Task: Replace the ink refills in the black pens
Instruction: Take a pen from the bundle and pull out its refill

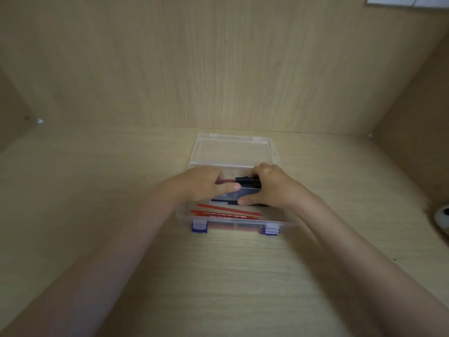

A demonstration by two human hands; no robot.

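A clear plastic box [184,216] with blue latches stands open on the wooden desk, its lid [230,152] lying back flat. Inside lie several red refills [228,211] near the front and black pens [245,182] farther back. Both hands reach into the box. My left hand [204,184] grips the left end of the black pen bundle, thumb along its near side. My right hand [269,186] grips the right end of the same bundle, thumb underneath. The fingers hide most of the pens.
The desk is enclosed by wooden walls at the back [218,69], left and right. A white round object [442,218] sits at the right edge. Bare desk surface [230,276] lies between the box and me.
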